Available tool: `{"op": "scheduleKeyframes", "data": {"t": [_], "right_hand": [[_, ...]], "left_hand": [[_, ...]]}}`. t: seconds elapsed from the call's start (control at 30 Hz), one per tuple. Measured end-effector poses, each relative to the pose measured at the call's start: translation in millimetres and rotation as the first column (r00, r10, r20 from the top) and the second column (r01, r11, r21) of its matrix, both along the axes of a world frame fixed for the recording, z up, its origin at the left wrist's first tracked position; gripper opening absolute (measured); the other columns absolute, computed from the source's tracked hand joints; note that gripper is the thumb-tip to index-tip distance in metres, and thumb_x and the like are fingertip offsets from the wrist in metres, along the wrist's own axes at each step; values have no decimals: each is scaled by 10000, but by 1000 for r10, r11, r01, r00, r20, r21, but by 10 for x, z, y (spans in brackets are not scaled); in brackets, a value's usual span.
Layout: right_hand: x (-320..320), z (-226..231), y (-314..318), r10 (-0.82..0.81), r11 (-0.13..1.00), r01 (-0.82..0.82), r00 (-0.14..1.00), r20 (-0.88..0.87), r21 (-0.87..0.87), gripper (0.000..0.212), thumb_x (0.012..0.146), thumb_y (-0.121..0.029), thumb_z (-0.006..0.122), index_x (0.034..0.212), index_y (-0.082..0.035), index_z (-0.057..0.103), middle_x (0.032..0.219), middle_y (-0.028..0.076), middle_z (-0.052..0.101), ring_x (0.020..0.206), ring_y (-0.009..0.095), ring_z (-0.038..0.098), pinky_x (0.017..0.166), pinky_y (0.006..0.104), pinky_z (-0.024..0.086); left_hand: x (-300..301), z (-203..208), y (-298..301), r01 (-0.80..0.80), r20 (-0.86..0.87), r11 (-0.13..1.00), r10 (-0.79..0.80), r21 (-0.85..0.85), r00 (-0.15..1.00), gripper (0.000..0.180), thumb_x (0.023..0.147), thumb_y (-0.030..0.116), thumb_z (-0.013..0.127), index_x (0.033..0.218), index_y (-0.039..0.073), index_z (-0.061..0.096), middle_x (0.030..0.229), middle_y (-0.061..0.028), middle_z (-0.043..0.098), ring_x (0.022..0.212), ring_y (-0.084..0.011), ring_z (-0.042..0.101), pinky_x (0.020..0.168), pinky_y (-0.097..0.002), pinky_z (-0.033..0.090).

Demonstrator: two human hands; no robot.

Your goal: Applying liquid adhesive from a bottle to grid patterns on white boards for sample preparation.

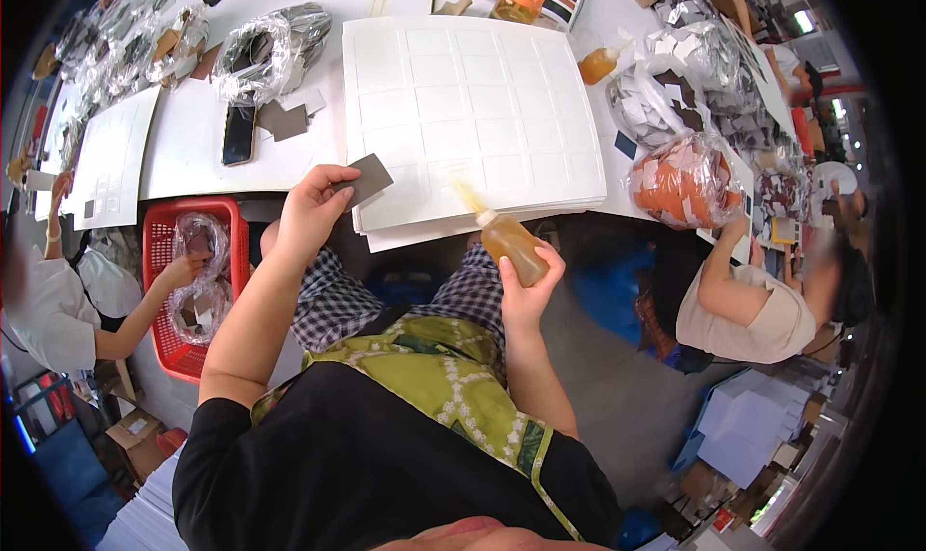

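Between the thumb and fingers of my left hand [321,204] is a dark grey-brown square swatch [369,181], held over the near left edge of a white card sheet [453,97]. The sheet is marked with rows of recessed squares and lies on top of a stack of similar sheets. My right hand [532,286] grips a squeeze bottle [513,249] of amber liquid. Its pale nozzle is tilted down toward a square in the sheet's nearest row. Some blur around the nozzle tip hides whether it touches the sheet.
Plastic-wrapped swatch bundles [272,51] and a phone [239,131] lie left on the table. Another amber bottle [600,65] and an orange bundle [687,179] are to the right. A red basket [162,334] stands at lower left, where a co-worker's hand [183,269] reaches in. Another person [748,295] sits right.
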State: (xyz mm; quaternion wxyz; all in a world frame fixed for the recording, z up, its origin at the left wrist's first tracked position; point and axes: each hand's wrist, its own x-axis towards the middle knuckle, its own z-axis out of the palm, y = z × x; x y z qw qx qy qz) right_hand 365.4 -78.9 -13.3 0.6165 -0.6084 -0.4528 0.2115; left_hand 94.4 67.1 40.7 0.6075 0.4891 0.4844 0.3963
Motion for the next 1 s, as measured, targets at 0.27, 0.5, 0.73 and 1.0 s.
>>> {"op": "scheduleKeyframes", "data": {"t": [0.27, 0.5, 0.73, 1.0], "right_hand": [[139, -7, -185, 65, 994, -96, 142, -988, 52, 317, 880, -209, 609, 1155, -224, 452, 1146, -8, 541, 1032, 176, 535, 662, 312, 512], [132, 17, -372, -16, 997, 72, 142, -990, -6, 320, 889, -195, 595, 1171, -234, 448, 1178, -19, 526, 1049, 172, 530, 686, 305, 496], [171, 172, -385, 26, 999, 22, 300, -954, 34, 302, 896, -186, 584, 1168, -221, 458, 1175, 5, 534, 1018, 184, 544, 679, 312, 502], [301, 109, -397, 36, 999, -48, 309, -950, 23, 288, 895, -185, 587, 1159, -217, 478, 1156, 2, 551, 1023, 180, 542, 678, 310, 496]], "left_hand": [[458, 71, 140, 339, -315, 917, -265, 211, 912, 172, 792, -16, 622, 946, 45, 665, 862, -17, 577, 698, -88, 513, 649, -221, 446], [801, -91, 289, 477, -497, 806, -271, 351, 824, 195, 773, -3, 617, 954, 52, 667, 906, -61, 583, 724, -157, 544, 681, -261, 470], [810, -108, 366, 535, -606, 741, -219, 407, 765, 166, 787, 39, 581, 932, 57, 659, 951, -108, 598, 868, -288, 590, 766, -350, 485], [880, -118, 294, 551, -679, 746, -184, 375, 711, 164, 803, 79, 579, 948, 67, 656, 999, -99, 589, 900, -285, 591, 800, -347, 489]]}}
